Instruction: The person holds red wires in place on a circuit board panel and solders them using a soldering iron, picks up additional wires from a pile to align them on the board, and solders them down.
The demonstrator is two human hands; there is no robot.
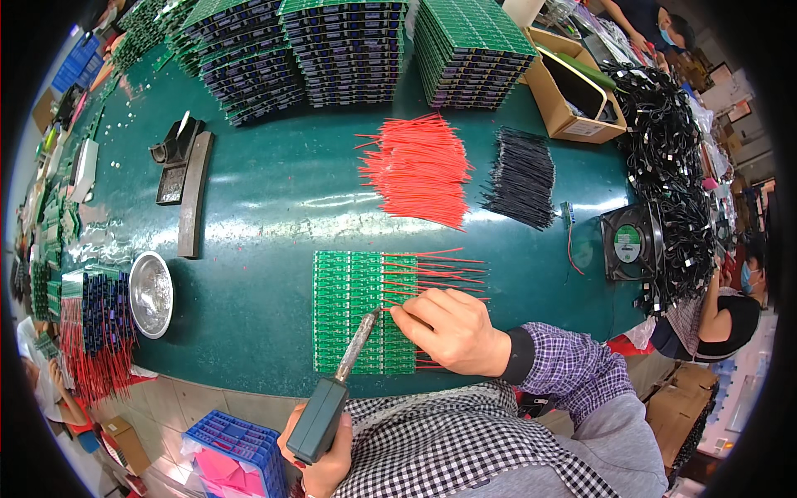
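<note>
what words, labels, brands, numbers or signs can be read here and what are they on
None can be read clearly.
Round green label on the black fan: too small.
Pale label on the cardboard box: too small.
Green circuit board panel: fine pale markings, too small.

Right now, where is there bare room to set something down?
Between the metal bowl and the green circuit panel, and farther back between the dark bar and the red wire pile, the table is bare. Crowded: the back, with stacked boards; the right edge, with black cables; and the panel, under the right hand.
</note>
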